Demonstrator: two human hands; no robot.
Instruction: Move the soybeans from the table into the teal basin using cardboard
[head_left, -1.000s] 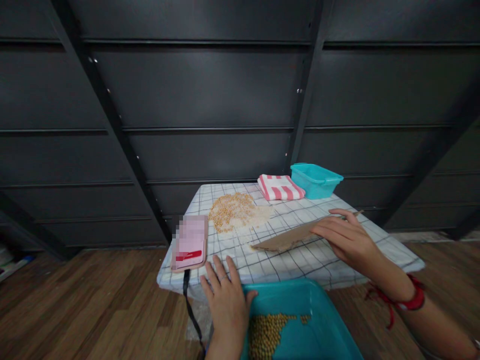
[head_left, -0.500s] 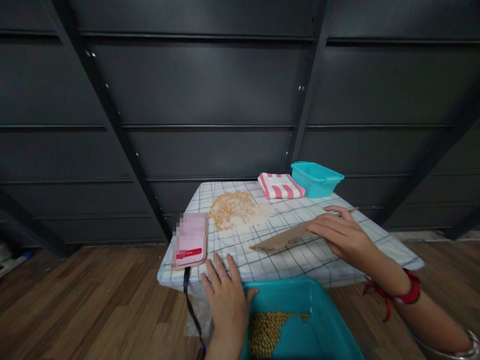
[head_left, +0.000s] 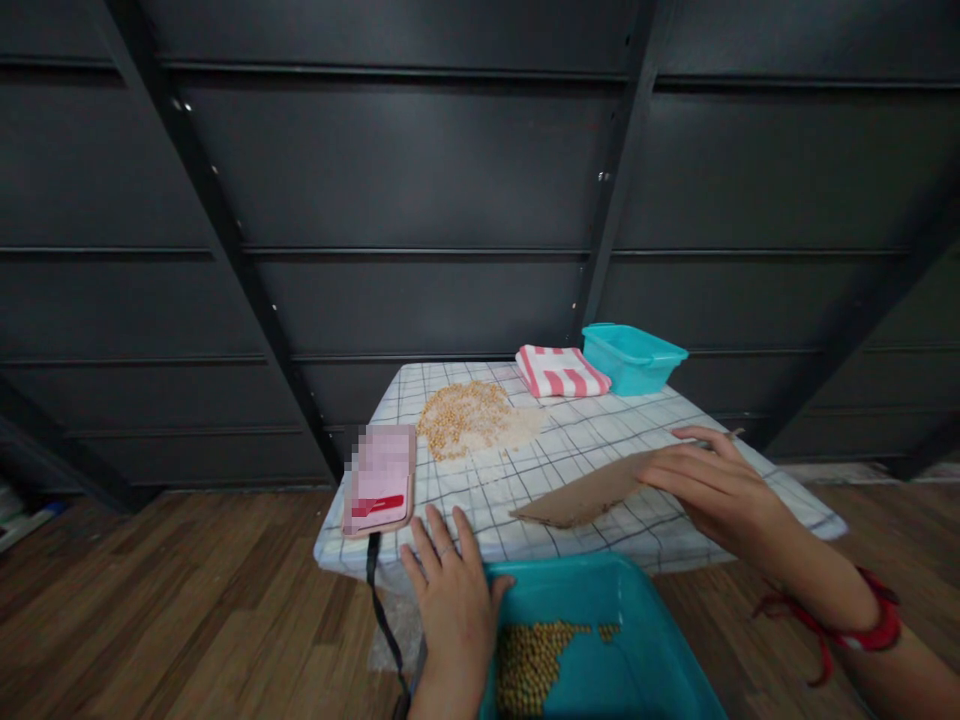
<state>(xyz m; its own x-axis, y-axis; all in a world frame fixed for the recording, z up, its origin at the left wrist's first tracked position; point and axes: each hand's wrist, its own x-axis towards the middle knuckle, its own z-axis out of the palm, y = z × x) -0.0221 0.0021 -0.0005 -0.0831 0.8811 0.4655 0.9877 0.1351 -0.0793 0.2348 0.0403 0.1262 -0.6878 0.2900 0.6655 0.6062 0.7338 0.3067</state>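
My right hand (head_left: 720, 485) pinches a flat brown piece of cardboard (head_left: 581, 495), tilted low over the front right of the table. Part of the cardboard is hidden behind the fingers. My left hand (head_left: 456, 615) has its fingers spread at the table's front edge, and its thumb rests on the rim of a teal basin (head_left: 600, 568). Inside that basin lie greenish-brown beans or peas (head_left: 534, 665). Farther back on the table is a spread pile of yellow kernels (head_left: 457, 415) mixed with white grains, which look like rice.
A checked white cloth covers the table (head_left: 420, 375). A pink-screened phone (head_left: 382, 475) lies at its left edge, with a black strap (head_left: 381, 610) hanging down. At the back right are a folded red-and-white striped towel (head_left: 562, 372) and a small turquoise basket (head_left: 637, 362). Dark panels (head_left: 420, 170) rise behind.
My right hand has moved right and slightly toward me, bringing the cardboard with it, closer to the table's front edge. My left hand has stayed in place.
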